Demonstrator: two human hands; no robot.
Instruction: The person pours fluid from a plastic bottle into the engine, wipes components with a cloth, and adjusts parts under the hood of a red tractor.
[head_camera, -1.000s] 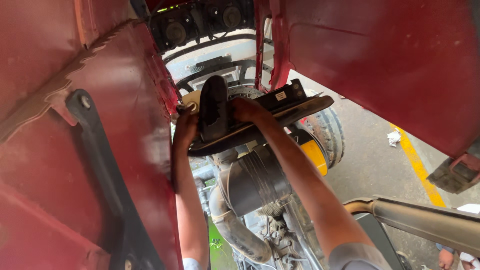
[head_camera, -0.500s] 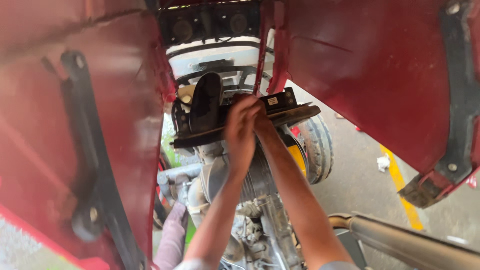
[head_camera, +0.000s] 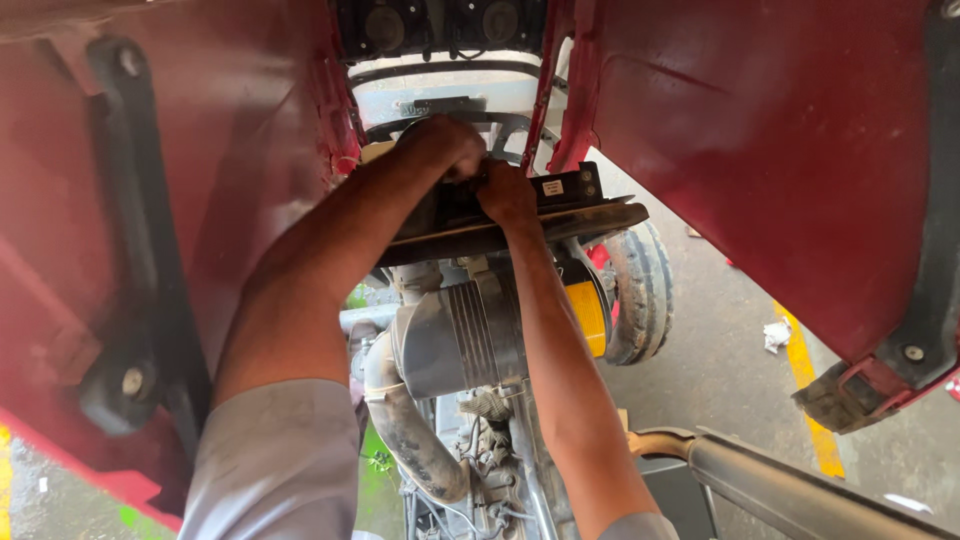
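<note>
Both my arms reach forward over an open engine bay. My left hand (head_camera: 445, 145) is curled on top of a black part that sits on a flat black bracket plate (head_camera: 585, 215). My right hand (head_camera: 508, 195) presses on the same black part just to the right, fingers bent against it. The part itself is mostly hidden by my hands. Below the plate lies a grey ribbed cylinder (head_camera: 465, 340) with a yellow end (head_camera: 588, 315).
Raised red hood panels stand at the left (head_camera: 200, 150) and right (head_camera: 780, 150). A front tyre (head_camera: 640, 290) sits right of the cylinder. A dirty grey hose (head_camera: 405, 430) curves down below. A grey metal pipe (head_camera: 790, 490) crosses the lower right. Concrete floor with a yellow line (head_camera: 805, 370) lies beyond.
My left arm has come up from low beside the engine and its hand now rests on the black part. My right hand stays on the part. The view has shifted slightly.
</note>
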